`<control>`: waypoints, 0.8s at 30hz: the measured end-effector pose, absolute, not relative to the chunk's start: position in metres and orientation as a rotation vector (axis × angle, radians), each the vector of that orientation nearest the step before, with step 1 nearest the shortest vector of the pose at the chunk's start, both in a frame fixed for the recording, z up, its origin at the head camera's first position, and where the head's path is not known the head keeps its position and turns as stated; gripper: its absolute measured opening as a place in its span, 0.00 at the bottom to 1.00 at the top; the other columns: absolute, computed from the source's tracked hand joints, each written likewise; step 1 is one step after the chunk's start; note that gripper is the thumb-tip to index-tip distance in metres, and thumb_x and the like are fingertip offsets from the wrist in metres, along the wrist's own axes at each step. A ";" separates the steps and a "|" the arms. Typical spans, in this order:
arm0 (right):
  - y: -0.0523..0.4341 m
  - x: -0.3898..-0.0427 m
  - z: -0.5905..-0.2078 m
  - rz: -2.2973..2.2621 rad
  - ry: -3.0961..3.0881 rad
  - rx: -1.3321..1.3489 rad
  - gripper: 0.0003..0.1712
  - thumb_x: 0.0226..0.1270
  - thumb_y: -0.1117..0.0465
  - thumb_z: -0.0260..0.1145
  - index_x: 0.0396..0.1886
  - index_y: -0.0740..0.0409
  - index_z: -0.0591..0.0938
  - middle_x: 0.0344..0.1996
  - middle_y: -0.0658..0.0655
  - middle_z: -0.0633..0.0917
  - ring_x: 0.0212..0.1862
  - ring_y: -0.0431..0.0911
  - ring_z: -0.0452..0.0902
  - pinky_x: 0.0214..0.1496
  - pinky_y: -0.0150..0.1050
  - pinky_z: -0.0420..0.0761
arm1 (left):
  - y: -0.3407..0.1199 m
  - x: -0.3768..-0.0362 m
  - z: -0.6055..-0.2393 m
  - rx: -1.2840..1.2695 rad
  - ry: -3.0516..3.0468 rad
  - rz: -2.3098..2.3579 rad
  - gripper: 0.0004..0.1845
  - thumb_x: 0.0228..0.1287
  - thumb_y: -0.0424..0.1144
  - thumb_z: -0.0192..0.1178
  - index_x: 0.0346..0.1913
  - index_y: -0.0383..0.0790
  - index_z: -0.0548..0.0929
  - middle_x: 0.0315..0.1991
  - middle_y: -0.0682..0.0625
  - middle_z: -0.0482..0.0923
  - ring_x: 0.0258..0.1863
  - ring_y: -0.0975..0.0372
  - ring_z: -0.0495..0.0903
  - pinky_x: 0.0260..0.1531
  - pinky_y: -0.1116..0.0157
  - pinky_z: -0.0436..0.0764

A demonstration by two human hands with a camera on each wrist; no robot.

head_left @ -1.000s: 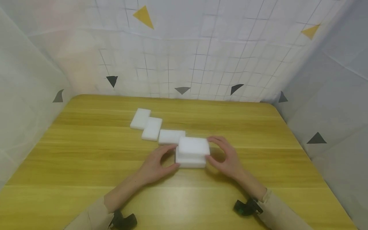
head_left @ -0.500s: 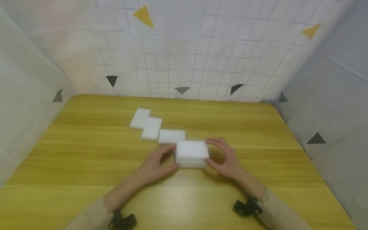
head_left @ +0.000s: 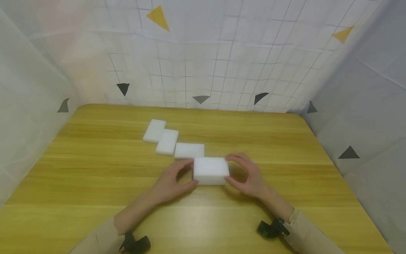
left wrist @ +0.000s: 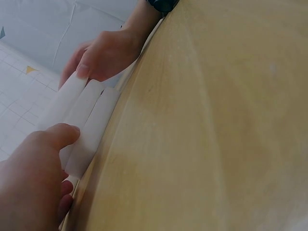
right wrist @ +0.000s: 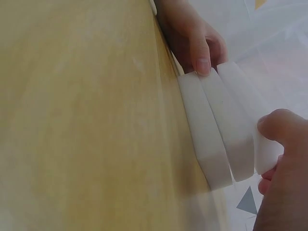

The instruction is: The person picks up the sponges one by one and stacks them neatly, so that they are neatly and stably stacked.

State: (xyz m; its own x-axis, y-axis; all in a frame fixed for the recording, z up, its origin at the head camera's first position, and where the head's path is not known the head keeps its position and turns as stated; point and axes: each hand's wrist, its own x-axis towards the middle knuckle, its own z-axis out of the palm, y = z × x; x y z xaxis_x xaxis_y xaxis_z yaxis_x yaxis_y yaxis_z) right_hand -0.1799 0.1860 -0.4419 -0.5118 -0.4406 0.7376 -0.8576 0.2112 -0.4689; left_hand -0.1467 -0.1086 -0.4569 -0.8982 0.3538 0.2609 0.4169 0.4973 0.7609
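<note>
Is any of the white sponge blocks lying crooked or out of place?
Nothing looks damaged. The stack of three blocks between the left hand and right hand sits squared up. The three loose blocks behind it lie in a staggered diagonal row on the table, the nearest turned crosswise to the other two.

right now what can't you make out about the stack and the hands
- Stack of white sponges: the head view shows one block; only the wrist views reveal three layers.
- Left hand: its fingertips are hidden behind the stack's left side in the head view; cut off by the frame edge in the left wrist view.
- Right hand: mostly cropped in the right wrist view.
- Three loose sponges: head view only, whether they touch is unclear.
</note>
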 end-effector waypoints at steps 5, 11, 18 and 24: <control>0.182 -0.174 -0.430 1.237 -2.036 1.228 0.31 0.45 0.67 0.77 0.51 0.74 0.80 0.47 0.69 0.83 0.51 0.56 0.78 0.66 0.31 0.72 | -0.108 -0.147 -0.457 -0.676 -2.666 -1.382 0.35 0.57 0.50 0.73 0.67 0.47 0.75 0.63 0.51 0.78 0.64 0.58 0.75 0.66 0.56 0.73; 0.186 -0.180 -0.441 1.237 -2.063 1.227 0.33 0.41 0.69 0.77 0.53 0.72 0.80 0.48 0.68 0.82 0.52 0.56 0.77 0.65 0.30 0.71 | -0.108 -0.147 -0.458 -0.684 -2.655 -1.366 0.35 0.57 0.50 0.73 0.67 0.47 0.75 0.63 0.50 0.78 0.63 0.58 0.75 0.66 0.56 0.73; 0.188 -0.184 -0.449 1.243 -2.060 1.237 0.33 0.42 0.68 0.76 0.54 0.72 0.80 0.48 0.68 0.82 0.52 0.56 0.77 0.66 0.31 0.71 | -0.109 -0.147 -0.458 -0.677 -2.621 -1.420 0.34 0.56 0.49 0.74 0.66 0.50 0.76 0.62 0.51 0.78 0.62 0.58 0.76 0.65 0.56 0.75; 0.182 -0.177 -0.433 1.255 -2.007 1.276 0.30 0.46 0.67 0.76 0.52 0.74 0.80 0.46 0.69 0.82 0.51 0.56 0.77 0.64 0.32 0.72 | -0.109 -0.145 -0.455 -0.650 -2.596 -1.477 0.35 0.57 0.53 0.73 0.67 0.54 0.74 0.62 0.50 0.78 0.62 0.57 0.76 0.63 0.53 0.76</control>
